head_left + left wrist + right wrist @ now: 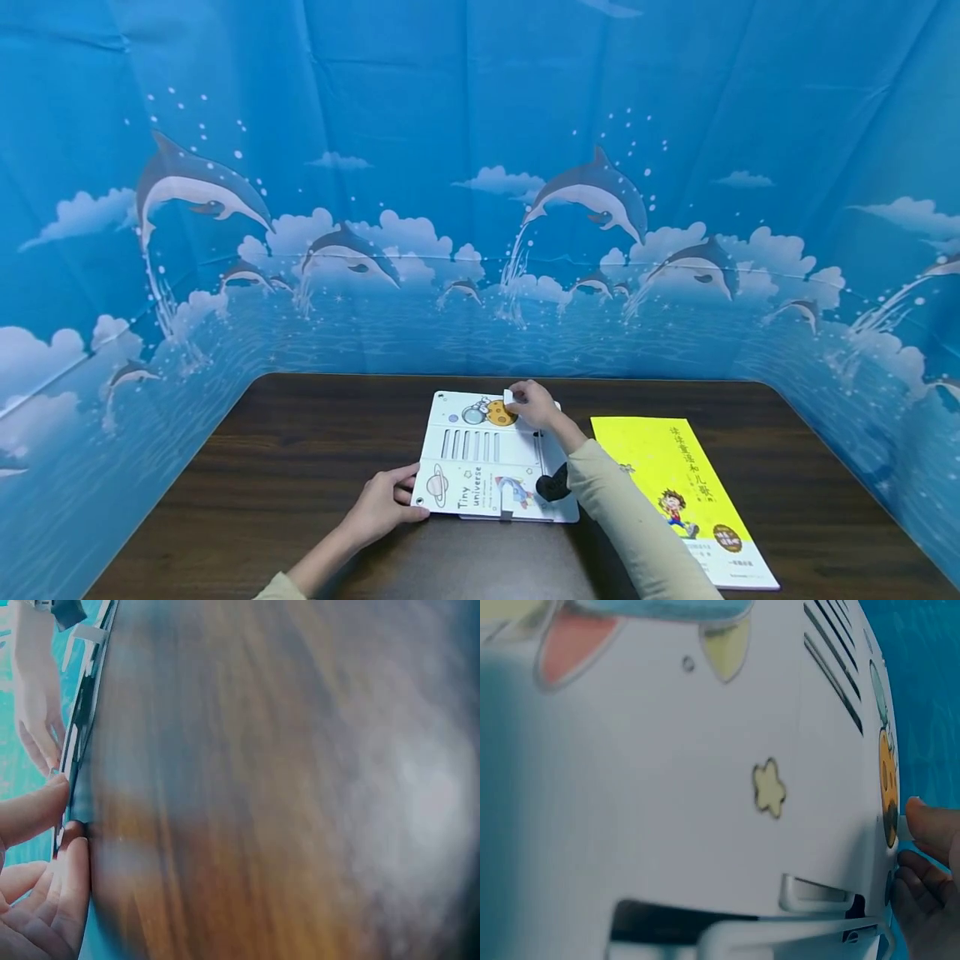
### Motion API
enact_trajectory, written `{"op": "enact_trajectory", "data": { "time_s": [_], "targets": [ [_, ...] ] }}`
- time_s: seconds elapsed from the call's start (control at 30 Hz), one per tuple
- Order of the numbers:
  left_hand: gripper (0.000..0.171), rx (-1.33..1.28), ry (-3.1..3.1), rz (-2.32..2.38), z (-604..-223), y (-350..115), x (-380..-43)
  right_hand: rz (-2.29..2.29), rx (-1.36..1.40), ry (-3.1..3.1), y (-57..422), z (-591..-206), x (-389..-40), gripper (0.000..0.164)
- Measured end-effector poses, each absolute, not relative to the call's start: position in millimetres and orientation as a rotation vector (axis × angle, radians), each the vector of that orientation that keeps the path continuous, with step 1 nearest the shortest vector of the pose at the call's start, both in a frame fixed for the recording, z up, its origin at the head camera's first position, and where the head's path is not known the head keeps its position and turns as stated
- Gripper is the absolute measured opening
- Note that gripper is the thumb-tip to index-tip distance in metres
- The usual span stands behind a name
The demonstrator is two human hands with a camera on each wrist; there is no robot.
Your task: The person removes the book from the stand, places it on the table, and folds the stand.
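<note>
A white book stand (517,448) with slots, planet and rocket prints and the words "Tiny universe" is held over the table, its face toward the head camera. My left hand (382,502) grips its lower left corner, thumb on the front and fingers behind. In the left wrist view the stand (88,686) appears edge-on between thumb and fingers. At the top edge, my right hand (534,406) pinches a small white tab (509,397) beside the orange planet print. The right wrist view shows the stand's face (667,772) close up, with that hand (934,874) at its far edge.
A yellow book (660,479) with a cartoon child on its cover lies right of the stand, partly under my right sleeve. A black heart-shaped piece (552,483) shows at the stand's right side. Behind the dark wooden table (300,467) hangs a blue dolphin-print cloth (420,150).
</note>
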State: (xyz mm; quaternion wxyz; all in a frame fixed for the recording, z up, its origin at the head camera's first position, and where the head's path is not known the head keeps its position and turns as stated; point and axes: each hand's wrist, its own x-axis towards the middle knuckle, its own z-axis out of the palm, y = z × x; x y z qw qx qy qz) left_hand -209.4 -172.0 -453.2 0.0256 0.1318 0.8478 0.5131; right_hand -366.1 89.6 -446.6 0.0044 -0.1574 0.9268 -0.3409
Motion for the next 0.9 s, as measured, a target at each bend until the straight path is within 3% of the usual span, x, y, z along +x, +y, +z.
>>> {"op": "enact_trajectory", "data": {
  "time_s": [0.6, 0.9],
  "targets": [
    [0.071, 0.45, 2.614, 1.525, -451.7, -174.3, -213.1, -1.134, -0.259, 2.897, 87.9, -440.3, -358.7, 0.036],
    [0.066, 0.451, 2.588, 1.517, -445.5, -183.1, -215.0, -1.215, -0.314, 2.864, 108.7, -425.0, -345.9, 0.044]
  ]
}}
